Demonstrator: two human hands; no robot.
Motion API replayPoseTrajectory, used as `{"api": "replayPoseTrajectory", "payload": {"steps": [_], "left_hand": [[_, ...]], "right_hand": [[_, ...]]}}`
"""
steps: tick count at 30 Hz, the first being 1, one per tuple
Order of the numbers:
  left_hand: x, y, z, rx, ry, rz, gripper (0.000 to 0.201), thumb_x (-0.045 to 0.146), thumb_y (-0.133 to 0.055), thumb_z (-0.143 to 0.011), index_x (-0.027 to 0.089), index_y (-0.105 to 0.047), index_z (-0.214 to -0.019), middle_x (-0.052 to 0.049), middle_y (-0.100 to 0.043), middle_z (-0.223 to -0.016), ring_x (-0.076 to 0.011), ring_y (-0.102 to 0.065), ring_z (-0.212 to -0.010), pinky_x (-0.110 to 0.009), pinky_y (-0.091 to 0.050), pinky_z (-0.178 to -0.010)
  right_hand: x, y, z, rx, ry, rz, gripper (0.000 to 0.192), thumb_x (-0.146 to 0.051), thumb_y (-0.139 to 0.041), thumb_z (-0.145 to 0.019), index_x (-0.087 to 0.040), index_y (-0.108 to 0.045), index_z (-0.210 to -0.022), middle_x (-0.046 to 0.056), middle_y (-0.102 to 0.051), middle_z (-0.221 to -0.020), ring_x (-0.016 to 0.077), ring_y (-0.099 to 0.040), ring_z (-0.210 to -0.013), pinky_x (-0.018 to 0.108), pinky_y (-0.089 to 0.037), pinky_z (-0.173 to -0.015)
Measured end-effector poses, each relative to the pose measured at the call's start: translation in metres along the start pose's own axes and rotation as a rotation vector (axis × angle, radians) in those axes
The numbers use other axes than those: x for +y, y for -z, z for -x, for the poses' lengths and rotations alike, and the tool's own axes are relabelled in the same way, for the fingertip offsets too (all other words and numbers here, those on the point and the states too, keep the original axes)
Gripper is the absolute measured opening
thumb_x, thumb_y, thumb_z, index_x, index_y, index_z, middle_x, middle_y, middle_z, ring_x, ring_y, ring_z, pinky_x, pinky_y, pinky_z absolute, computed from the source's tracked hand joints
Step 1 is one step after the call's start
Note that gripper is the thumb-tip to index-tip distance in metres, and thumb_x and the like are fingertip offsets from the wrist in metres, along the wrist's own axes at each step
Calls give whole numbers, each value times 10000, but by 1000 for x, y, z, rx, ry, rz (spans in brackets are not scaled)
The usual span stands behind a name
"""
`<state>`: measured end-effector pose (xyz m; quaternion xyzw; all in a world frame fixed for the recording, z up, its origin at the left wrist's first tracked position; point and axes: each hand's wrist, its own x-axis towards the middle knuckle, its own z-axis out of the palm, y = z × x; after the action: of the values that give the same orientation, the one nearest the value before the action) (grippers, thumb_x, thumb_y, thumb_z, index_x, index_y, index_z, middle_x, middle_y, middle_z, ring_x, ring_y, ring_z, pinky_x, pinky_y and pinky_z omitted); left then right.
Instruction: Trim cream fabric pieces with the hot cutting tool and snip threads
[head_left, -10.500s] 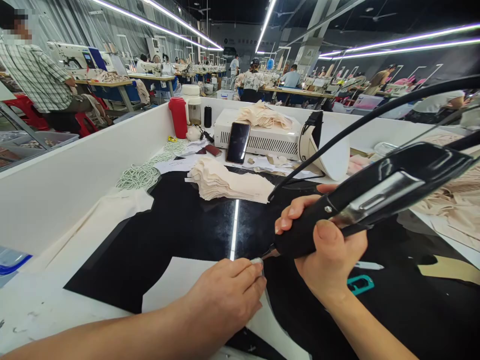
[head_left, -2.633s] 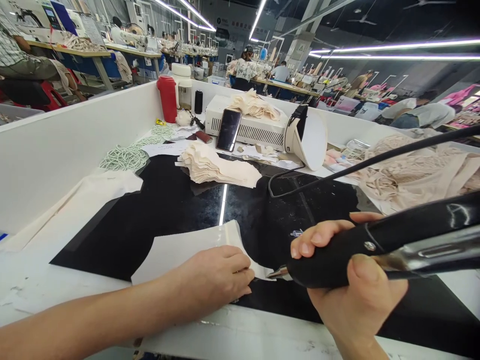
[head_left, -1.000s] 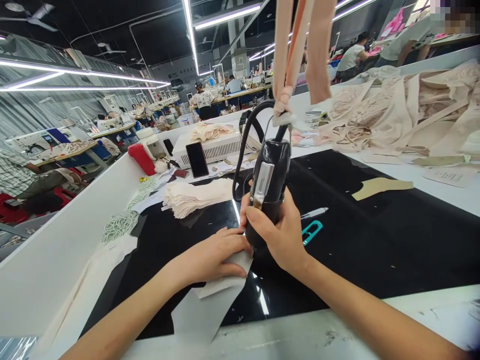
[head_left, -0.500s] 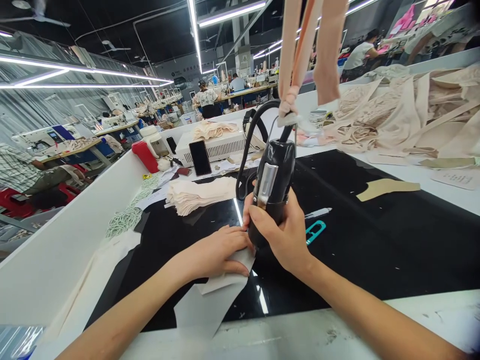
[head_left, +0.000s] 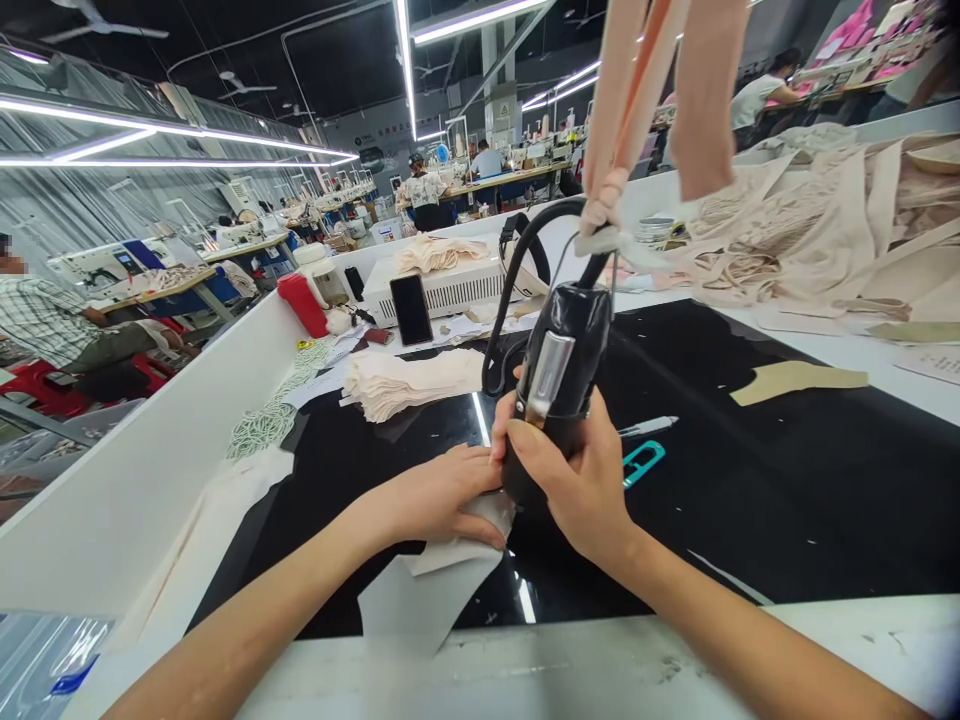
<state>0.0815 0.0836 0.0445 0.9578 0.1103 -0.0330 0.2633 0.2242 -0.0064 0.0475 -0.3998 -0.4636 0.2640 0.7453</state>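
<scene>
My right hand (head_left: pixel 581 475) is wrapped around a black corded hand tool (head_left: pixel 566 350) with a silver lever on its side. The tool stands nearly upright, its lower end down at the work; the tip is hidden. Knotted pink fabric strips (head_left: pixel 607 195) hold it from above. My left hand (head_left: pixel 442 505) lies with fingers extended, pressing on a pale fabric piece (head_left: pixel 442 557) close to the tool's base. Beneath that is a grey-white sheet (head_left: pixel 409 600) reaching over the table's front edge. A teal cutter (head_left: pixel 643 462) and a pen (head_left: pixel 651 427) lie just right of my right hand.
On the black work surface (head_left: pixel 750 480) lie a stack of pale fabric pieces (head_left: pixel 412 380) and a tan pattern piece (head_left: pixel 799 380). Behind stand a phone (head_left: pixel 412 310), a vented white box (head_left: pixel 457 290) and a red spool (head_left: pixel 302 305). Fabric heaps (head_left: pixel 817 220) fill the back right.
The view has turned slightly left, so everything sits further right. Both hands and the tool keep nearly the same place over the fabric piece.
</scene>
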Motion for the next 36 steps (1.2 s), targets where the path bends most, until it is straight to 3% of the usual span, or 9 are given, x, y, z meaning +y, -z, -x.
{"api": "replayPoseTrajectory", "payload": {"steps": [14, 19, 23, 27, 31, 36], "left_hand": [[-2, -2, -1, 32, -53, -10, 553, 337, -829, -764, 188, -611, -1250, -107, -607, -1322, -305, -549, -1247, -424, -438, -1065], [2, -6, 10, 159, -75, -29, 555, 338, -831, -760, 206, -606, -1250, -94, -588, -1344, -296, -527, -1269, -420, -437, -1081], [16, -22, 34, 335, 83, -166, 352, 313, -669, -920, 202, -595, -1246, -88, -615, -1250, -253, -583, -1137, -415, -494, -995], [34, -42, 52, 316, 174, -267, 168, 219, -570, -967, 188, -628, -1122, -58, -649, -1024, -217, -611, -923, -384, -543, -836], [29, -50, 61, 305, 66, -326, 242, 131, -484, -996, 193, -595, -1201, -55, -656, -1086, -190, -613, -990, -340, -531, -884], [6, -43, 69, 282, -136, -386, 307, 79, -436, -1006, 197, -593, -1241, -54, -669, -1220, -177, -604, -1150, -354, -448, -1066]], "right_hand": [[-2, -6, 7, -5, 4, 6, 214, -331, -698, -818, -273, -547, -957, -23, -570, -825, 164, -550, -720, 359, -502, -705], [-4, -5, 7, -19, -2, 11, 225, -343, -716, -821, -271, -544, -947, -24, -590, -833, 158, -563, -718, 365, -510, -721], [-6, -3, 4, -35, -2, -34, 274, -388, -735, -822, -272, -521, -948, -33, -592, -811, 146, -559, -670, 328, -513, -639], [-8, -2, 0, -51, -1, -41, 277, -395, -735, -833, -270, -510, -937, -40, -596, -802, 134, -551, -629, 315, -515, -592], [-9, -3, -1, -49, 1, -52, 291, -407, -739, -833, -276, -522, -976, -38, -611, -809, 137, -559, -615, 321, -523, -577], [-10, -5, 2, -56, -14, -69, 420, -435, -746, -824, -304, -512, -1148, -37, -621, -805, 151, -566, -598, 336, -526, -562]]}}
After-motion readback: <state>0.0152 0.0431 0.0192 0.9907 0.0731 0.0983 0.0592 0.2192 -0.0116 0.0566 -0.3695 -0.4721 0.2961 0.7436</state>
